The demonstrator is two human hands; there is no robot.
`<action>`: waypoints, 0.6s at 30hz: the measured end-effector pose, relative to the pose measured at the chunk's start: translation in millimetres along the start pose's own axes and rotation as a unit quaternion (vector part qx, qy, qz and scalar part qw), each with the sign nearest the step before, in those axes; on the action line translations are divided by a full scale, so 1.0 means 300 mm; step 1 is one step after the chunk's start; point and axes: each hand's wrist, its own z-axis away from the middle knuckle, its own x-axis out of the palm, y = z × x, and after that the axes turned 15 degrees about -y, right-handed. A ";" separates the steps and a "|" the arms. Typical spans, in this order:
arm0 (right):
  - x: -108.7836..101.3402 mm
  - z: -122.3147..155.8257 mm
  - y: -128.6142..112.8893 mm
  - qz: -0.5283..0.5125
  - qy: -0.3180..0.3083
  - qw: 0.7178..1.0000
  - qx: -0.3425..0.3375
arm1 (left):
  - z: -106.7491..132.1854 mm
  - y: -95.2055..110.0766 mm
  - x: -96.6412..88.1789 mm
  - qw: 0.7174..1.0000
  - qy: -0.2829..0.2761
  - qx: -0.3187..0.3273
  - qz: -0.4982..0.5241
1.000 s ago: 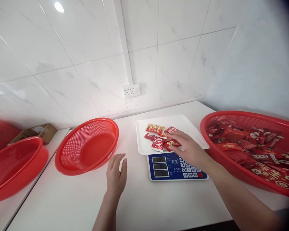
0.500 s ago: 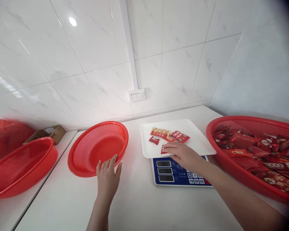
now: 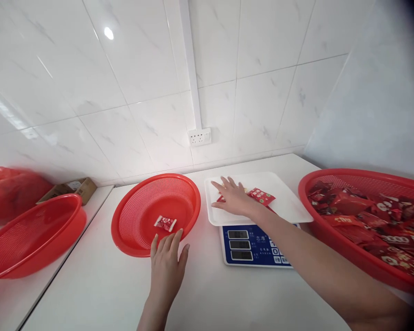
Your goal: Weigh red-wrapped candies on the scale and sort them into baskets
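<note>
Glossy plastic middle basket [image 3: 133, 220], smooth plastic tray [image 3: 285, 198]

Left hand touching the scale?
Apart. In the head view, a strip of white tabletop shows between the left hand and the scale.

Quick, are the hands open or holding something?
Left hand: open, fingers at the near rim of the middle red basket.
Right hand: open, spread over packets on the white tray.

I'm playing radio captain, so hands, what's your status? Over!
Left hand open, near middle red basket. Right hand spread over white tray, partly hiding packets. One red-and-white packet inside that basket.
</note>
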 end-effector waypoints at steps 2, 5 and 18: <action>0.009 -0.025 0.061 0.039 -0.023 0.998 0.036 | 0.002 0.002 0.001 1.000 0.008 0.004 -0.004; 0.016 -0.032 0.105 0.051 -0.008 0.999 0.003 | 0.002 0.009 0.003 1.000 0.021 -0.002 0.002; -0.067 -0.093 -0.099 -0.206 0.044 0.971 -0.116 | 0.003 0.044 -0.004 1.000 0.022 -0.009 -0.011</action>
